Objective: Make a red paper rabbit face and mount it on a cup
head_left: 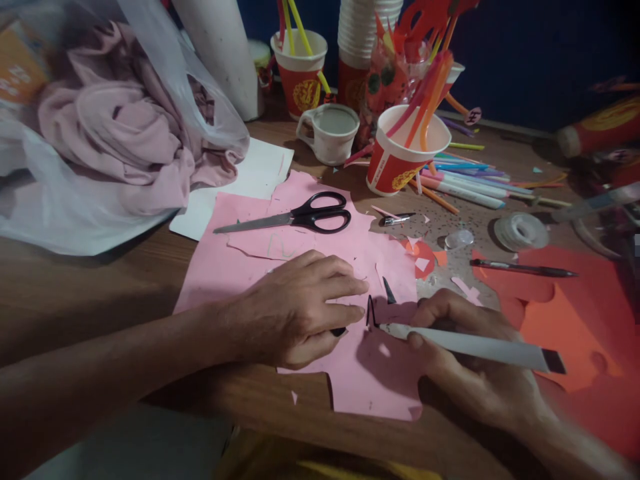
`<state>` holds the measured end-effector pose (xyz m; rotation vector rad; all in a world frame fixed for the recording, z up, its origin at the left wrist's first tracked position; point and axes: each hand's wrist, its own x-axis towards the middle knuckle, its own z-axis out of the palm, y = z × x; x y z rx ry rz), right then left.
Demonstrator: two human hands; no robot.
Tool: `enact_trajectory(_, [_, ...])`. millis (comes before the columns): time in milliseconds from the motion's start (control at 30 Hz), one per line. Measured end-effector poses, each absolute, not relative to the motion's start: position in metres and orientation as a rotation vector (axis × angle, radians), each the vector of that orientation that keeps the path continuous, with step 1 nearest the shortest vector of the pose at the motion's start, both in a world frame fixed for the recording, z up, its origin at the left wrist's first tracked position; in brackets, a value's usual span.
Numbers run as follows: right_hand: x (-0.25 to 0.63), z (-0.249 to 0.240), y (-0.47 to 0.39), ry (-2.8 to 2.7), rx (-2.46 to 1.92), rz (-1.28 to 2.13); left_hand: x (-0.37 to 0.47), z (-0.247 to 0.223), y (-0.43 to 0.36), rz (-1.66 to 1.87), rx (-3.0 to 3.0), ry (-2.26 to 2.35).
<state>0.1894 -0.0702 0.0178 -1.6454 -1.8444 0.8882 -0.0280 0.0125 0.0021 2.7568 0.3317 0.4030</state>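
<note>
My left hand [305,307] lies on a sheet of pink paper [200,273], its fingers stretched out and a little apart. By its thumb pokes out a small black piece [339,331], too hidden to name. In my right hand [465,347] is a light grey marker [490,347] with a dark end, held at a slant. Its tip touches the pink paper at a bent black line [371,310], just right of my left fingertips. A small dark triangle [389,291] sits just above. Black-handled scissors [293,217] rest on the paper beyond my left hand.
Paper cups [383,170] with coloured strips and a white mug [335,133] stand behind. Markers [465,190], a tape roll [521,231], a black pen [525,269] and red paper [600,287] lie right. A plastic bag with cloth [125,133] is at left.
</note>
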Motion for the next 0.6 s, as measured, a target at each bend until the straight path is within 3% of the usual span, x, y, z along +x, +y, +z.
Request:
enact_trajectory(267, [0.1913, 0.0211, -0.0744, -1.49, -1.605, 0.809, -0.0285, 0.0016, 0.0116, 0.361, 2.74, 0.348])
enact_trajectory(600, [0.1858, 0.0219, -0.073, -1.752, -1.743, 0.823, -0.0277, 0.0009, 0.0118, 0.395, 2.767, 0.338])
